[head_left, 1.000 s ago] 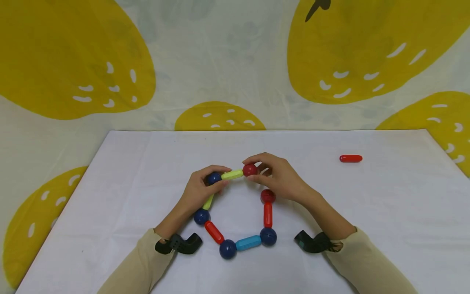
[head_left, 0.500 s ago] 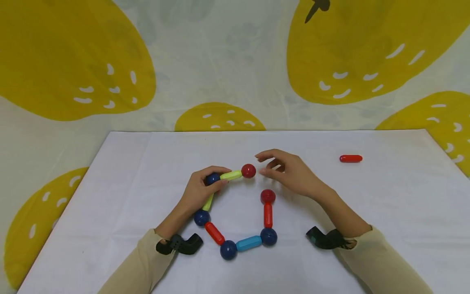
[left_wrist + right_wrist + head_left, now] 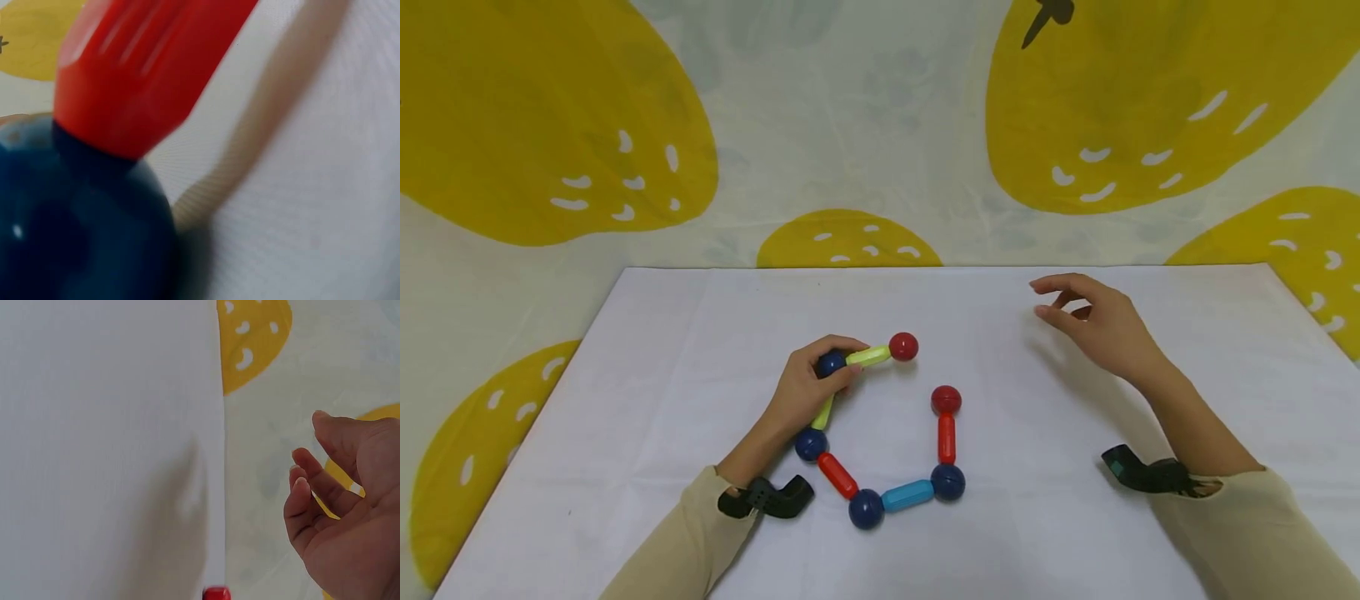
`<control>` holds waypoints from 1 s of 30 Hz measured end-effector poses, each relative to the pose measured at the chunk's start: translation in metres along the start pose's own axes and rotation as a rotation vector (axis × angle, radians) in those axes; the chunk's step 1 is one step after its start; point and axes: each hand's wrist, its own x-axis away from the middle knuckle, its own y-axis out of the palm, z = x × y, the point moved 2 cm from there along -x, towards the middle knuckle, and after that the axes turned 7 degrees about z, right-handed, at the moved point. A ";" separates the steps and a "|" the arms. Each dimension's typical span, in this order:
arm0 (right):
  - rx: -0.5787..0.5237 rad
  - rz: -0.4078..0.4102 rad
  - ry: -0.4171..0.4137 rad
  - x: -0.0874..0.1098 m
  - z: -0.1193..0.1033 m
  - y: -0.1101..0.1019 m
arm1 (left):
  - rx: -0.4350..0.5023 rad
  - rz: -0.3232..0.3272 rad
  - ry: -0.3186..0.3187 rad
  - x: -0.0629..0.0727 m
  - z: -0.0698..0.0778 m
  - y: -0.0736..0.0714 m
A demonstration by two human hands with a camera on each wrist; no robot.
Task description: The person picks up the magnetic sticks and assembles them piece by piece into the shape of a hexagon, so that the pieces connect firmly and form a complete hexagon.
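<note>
My left hand [image 3: 820,375] grips the far-left corner of a ball-and-rod toy chain, its thumb and fingers around a dark blue ball [image 3: 831,363] and the near end of a yellow-green rod [image 3: 868,357]. A red ball [image 3: 904,347] caps that rod's other end. From the held corner the chain runs toward me through a second yellow-green rod [image 3: 823,412], a red rod [image 3: 837,476], a light blue rod [image 3: 907,495] and another red rod [image 3: 947,438], joined by dark blue balls. It ends at a second red ball [image 3: 946,400], apart from the first. My right hand [image 3: 1108,329] hovers at the right with loosely bent fingers, holding nothing.
A loose red rod [image 3: 216,593] shows only its tip in the right wrist view; the right hand hides it in the head view. The white table [image 3: 722,308] ends at the back against a cloth [image 3: 865,150] with yellow fruit shapes.
My right hand has let go of the far red ball and moved right, over the loose red rod. The left hand keeps its hold, and the rod with the red ball has shifted slightly left.
</note>
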 end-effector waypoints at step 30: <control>0.185 -0.055 0.199 0.026 0.090 -0.047 | 0.021 0.009 0.019 0.005 0.017 -0.002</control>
